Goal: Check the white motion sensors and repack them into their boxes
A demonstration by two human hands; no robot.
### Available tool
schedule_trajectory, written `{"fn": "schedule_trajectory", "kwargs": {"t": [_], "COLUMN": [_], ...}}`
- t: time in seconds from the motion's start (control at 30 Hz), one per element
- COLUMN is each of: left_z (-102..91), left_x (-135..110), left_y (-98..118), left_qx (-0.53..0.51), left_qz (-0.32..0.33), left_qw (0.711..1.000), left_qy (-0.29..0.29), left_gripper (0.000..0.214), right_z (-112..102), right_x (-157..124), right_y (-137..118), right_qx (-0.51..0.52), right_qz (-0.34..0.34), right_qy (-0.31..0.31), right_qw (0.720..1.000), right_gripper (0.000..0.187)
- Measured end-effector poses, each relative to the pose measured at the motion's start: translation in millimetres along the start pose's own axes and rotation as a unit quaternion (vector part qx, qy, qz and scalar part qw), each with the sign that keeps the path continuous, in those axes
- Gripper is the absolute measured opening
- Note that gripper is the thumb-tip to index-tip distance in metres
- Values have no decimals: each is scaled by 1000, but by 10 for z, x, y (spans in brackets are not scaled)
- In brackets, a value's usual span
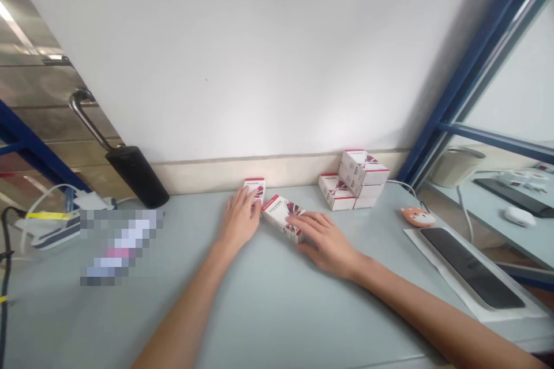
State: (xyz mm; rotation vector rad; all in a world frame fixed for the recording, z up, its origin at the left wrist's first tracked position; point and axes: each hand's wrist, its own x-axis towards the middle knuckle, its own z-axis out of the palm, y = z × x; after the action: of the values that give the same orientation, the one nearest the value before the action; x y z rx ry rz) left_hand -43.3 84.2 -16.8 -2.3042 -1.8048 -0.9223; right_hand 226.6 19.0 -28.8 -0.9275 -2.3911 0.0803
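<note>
Toward the back middle of the table, my left hand [239, 216] has its fingers bent over a small white carton with a red edge [255, 185], its thumb along the carton's right side. The hand covers the carton's near part. My right hand [324, 239] grips a second white carton [281, 213] at its right end, fingers on top and thumb low at the near side. That carton lies at a slant, its far left corner close to the first one. Right of both hands, a stack of similar cartons [363, 176] stands by the wall.
A black cylinder [137, 176] stands at the back left, near a white power strip [56, 230] with cables. A pixelated patch hides something on the left. At right are an orange animal-faced case [418, 217] and a dark phone-like slab [471, 268] on white paper, beside a blue-framed mirror [489, 132].
</note>
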Motion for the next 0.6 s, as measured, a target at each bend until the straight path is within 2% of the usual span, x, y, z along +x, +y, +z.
{"fn": "schedule_trajectory", "kwargs": {"t": [0.07, 0.13, 0.2, 0.3, 0.43, 0.6], "left_z": [12, -6, -36, -63, -21, 63], "left_x": [2, 14, 27, 15, -53, -73], "left_y": [-33, -45, -41, -4, 77, 6], "left_qx": [8, 14, 20, 31, 56, 68], "left_qz": [-9, -16, -20, -27, -43, -14], "left_qw": [1000, 1000, 999, 998, 997, 996], "left_qy": [-15, -21, -28, -38, -40, -54], "left_gripper": [45, 46, 47, 49, 54, 57], "right_z": [66, 127, 192, 331, 557, 673], "right_x": [68, 190, 360, 649, 939, 1045], "right_y": [-4, 31, 79, 107, 31, -4], "right_qx": [-49, -84, -95, -93, -68, -30], "right_qz": [13, 55, 106, 147, 150, 140], "right_qy": [9, 17, 18, 32, 44, 51], "right_qw": [999, 995, 990, 984, 985, 988], "right_gripper": [51, 46, 39, 37, 39, 45]}}
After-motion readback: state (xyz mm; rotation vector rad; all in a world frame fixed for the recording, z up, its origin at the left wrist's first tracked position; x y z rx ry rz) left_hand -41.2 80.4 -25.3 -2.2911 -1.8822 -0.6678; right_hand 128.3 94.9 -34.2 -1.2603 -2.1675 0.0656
